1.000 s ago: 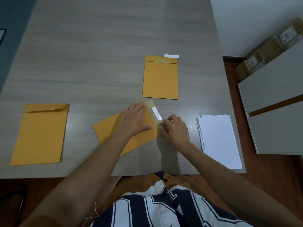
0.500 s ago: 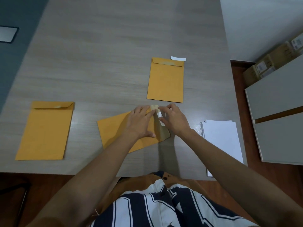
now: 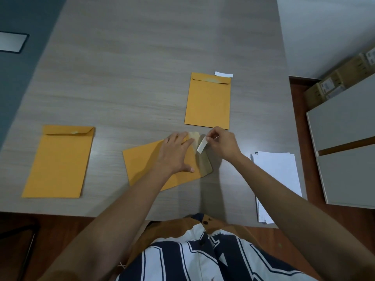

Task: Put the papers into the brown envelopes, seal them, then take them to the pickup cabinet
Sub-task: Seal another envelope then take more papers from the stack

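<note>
A brown envelope [image 3: 146, 161] lies tilted on the table in front of me, its flap open toward the right. My left hand [image 3: 176, 151] presses flat on it, fingers spread. My right hand [image 3: 223, 142] pinches a white peel-off strip [image 3: 202, 146] just above the flap, lifted partly off the adhesive. Two more brown envelopes lie flat with flaps folded down: one at the left [image 3: 58, 161], one farther back [image 3: 209, 100]. A stack of white papers [image 3: 278, 175] sits at the table's right edge.
A loose white strip [image 3: 223, 74] lies behind the far envelope. The grey wooden table [image 3: 132, 67] stretches away from me. A white cabinet [image 3: 345, 142] stands to the right, with cardboard boxes [image 3: 332, 84] behind it on the wooden floor.
My right hand moved from the envelope's lower corner up to the flap and peeled the white strip away from the adhesive. The left hand stayed pressing on the envelope.
</note>
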Motion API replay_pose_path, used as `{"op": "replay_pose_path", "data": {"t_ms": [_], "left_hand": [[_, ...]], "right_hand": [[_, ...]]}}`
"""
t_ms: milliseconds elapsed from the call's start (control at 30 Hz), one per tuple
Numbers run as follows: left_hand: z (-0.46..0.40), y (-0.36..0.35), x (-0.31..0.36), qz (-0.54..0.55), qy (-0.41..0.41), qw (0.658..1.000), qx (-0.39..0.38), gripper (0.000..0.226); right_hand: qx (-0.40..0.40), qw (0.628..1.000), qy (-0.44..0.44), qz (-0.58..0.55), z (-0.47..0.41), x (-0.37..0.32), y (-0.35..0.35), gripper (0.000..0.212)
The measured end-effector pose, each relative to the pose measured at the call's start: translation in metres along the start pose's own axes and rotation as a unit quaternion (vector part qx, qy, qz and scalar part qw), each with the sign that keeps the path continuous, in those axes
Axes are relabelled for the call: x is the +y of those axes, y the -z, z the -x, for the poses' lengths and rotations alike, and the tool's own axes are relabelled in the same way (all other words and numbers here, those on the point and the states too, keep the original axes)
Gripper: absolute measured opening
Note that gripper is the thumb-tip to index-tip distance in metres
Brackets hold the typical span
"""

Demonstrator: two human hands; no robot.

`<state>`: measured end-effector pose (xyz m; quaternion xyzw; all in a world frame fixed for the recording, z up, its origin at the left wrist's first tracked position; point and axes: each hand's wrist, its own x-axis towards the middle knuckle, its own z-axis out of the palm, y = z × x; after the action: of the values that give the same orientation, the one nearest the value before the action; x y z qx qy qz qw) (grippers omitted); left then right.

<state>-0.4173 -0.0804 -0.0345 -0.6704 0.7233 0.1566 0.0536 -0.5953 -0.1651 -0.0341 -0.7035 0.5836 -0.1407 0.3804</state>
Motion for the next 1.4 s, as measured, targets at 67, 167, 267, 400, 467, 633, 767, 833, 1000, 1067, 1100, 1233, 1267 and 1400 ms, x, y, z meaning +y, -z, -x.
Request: {"op": "replay_pose_path", "data": {"t_ms": [67, 167, 267, 400, 467, 633, 767, 833, 1000, 1067, 1100, 1233, 1267, 1400], "left_hand": [[0.000, 0.001, 0.000, 0.006, 0.004, 1.000, -0.005, 0.107], [-0.002, 0.003, 0.000, 0.016, 0.007, 1.000, -0.011, 0.108], [-0.004, 0.004, 0.000, 0.027, 0.009, 0.999, -0.019, 0.108], [-0.008, 0.008, 0.002, 0.023, 0.011, 0.999, -0.026, 0.106], [-0.011, 0.013, 0.005, 0.026, 0.014, 0.999, -0.032, 0.107], [-0.025, 0.025, 0.032, 0.068, 0.025, 0.997, -0.001, 0.088], [-0.036, 0.026, 0.075, 0.115, -0.014, 0.993, 0.034, 0.065], [-0.039, 0.022, 0.101, 0.126, -0.032, 0.991, 0.031, 0.062], [-0.035, -0.002, 0.165, 0.162, -0.029, 0.986, 0.014, 0.062], [-0.030, -0.011, 0.186, 0.192, -0.002, 0.981, 0.022, 0.064], [-0.028, -0.014, 0.195, 0.203, 0.012, 0.979, 0.030, 0.065], [-0.021, -0.024, 0.217, 0.226, 0.053, 0.972, 0.045, 0.062], [-0.020, -0.027, 0.221, 0.225, 0.055, 0.972, 0.046, 0.063], [-0.017, -0.033, 0.230, 0.220, 0.071, 0.971, 0.053, 0.063]], "right_hand": [[0.041, 0.994, -0.062, -0.077, -0.006, 0.003, 0.014, 0.004], [0.091, 0.952, -0.175, -0.235, -0.022, 0.014, 0.031, 0.012], [0.157, 0.899, -0.244, -0.329, -0.043, 0.027, 0.049, 0.019], [0.232, 0.843, -0.298, -0.383, -0.062, 0.042, 0.073, 0.014], [0.224, 0.835, -0.311, -0.396, -0.064, 0.050, 0.081, 0.017], [0.198, 0.895, -0.299, -0.263, -0.040, 0.070, 0.094, 0.043], [0.197, 0.940, -0.245, -0.132, 0.005, 0.086, 0.112, 0.035], [0.208, 0.952, -0.211, -0.083, 0.034, 0.098, 0.122, 0.033], [0.255, 0.941, -0.222, 0.020, 0.102, 0.135, 0.139, 0.041], [0.247, 0.935, -0.252, 0.026, 0.123, 0.150, 0.142, 0.054], [0.237, 0.935, -0.263, 0.029, 0.133, 0.157, 0.142, 0.060], [0.203, 0.939, -0.273, 0.042, 0.159, 0.179, 0.134, 0.070], [0.196, 0.941, -0.273, 0.042, 0.163, 0.184, 0.131, 0.070], [0.189, 0.946, -0.261, 0.027, 0.169, 0.192, 0.122, 0.067]]}}
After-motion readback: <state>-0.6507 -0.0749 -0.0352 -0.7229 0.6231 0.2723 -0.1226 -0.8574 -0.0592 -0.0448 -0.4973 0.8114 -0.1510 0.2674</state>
